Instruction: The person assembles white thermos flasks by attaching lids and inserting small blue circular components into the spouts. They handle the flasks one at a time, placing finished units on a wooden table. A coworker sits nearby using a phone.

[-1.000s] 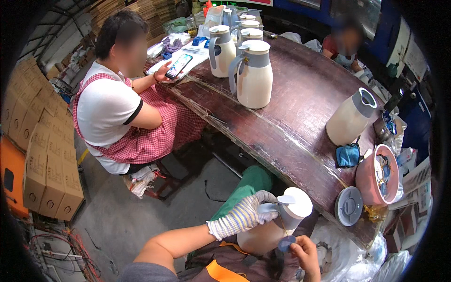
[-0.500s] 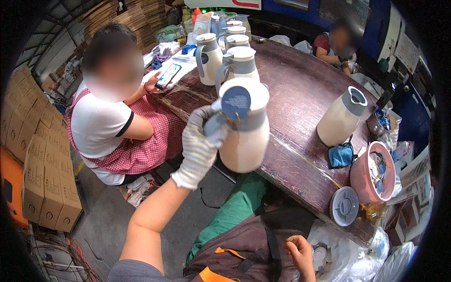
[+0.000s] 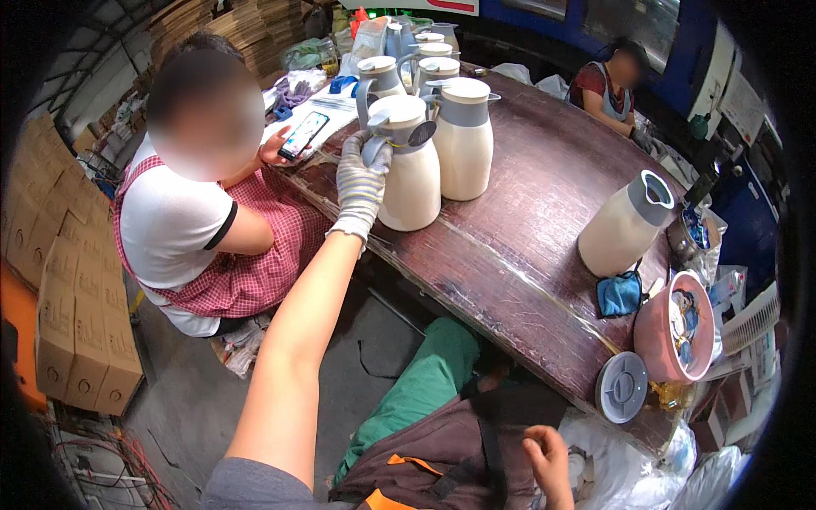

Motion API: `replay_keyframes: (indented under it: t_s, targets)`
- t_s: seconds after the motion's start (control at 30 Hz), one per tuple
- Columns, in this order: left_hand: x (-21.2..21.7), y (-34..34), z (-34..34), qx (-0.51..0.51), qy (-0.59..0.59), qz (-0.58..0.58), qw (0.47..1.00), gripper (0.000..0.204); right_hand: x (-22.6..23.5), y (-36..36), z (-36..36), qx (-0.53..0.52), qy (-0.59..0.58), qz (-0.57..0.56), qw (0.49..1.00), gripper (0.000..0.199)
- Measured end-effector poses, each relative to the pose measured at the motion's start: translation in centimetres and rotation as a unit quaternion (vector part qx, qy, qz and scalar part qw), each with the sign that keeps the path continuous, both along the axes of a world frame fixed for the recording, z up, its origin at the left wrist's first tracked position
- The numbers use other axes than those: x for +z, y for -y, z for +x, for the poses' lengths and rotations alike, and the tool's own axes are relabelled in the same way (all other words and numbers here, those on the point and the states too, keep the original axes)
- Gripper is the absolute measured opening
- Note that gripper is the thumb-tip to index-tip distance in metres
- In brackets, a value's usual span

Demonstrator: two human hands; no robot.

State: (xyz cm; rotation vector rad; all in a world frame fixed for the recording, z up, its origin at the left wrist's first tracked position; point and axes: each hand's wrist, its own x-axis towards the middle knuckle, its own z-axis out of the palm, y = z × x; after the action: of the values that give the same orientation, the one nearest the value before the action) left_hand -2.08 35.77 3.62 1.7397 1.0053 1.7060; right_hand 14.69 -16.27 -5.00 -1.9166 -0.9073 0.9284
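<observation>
Cream jug (image 3: 410, 183) w/ grey collar is upright at the near edge of the table (image 3: 527, 221), dark round tag (image 3: 422, 133) hanging off it; can't tell if the base is fully down. Gloved L hand (image 3: 364, 174) is wrapped round its handle. Lidded jug (image 3: 466, 153) just beside, more behind. Bare R hand (image 3: 548, 463) is near the lap, fingers curled, can't tell if pressed tog. Farther R: pink tub (image 3: 654, 336), grey disc (image 3: 626, 387).
</observation>
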Motion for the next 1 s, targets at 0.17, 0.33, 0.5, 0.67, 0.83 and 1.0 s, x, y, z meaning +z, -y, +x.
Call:
replay_keyframes:
  t_s: [0.17,0.33,0.5,0.67,0.83,1.0]
  targets:
    - [-3.2,1.3,-0.5,0.001,0.009,-0.134,0.991,0.065,3.6,-5.8,4.7,-0.050,0.101,0.122,0.986,0.040]
    - [-13.6,7.3,-3.4,-0.076,0.067,-0.229,0.968,0.054,10.3,-14.7,10.4,-0.005,0.305,0.175,0.936,0.052]
    - [-13.6,16.7,-5.1,-0.376,-0.048,-0.381,0.843,0.026,15.3,-24.8,18.0,-0.039,0.641,0.167,0.748,0.063]
    - [-12.7,20.5,-4.0,-0.441,-0.148,-0.393,0.793,0.027,15.5,-28.3,21.5,-0.098,0.653,0.002,0.751,0.063]
    - [-13.5,21.9,-3.1,-0.455,-0.214,-0.350,0.790,0.028,14.9,-27.1,18.5,-0.149,0.676,-0.003,0.721,0.055]
    - [-10.9,23.2,-1.9,-0.448,-0.192,-0.391,0.780,0.031,14.4,-24.3,18.9,-0.137,0.683,0.109,0.709,0.042]
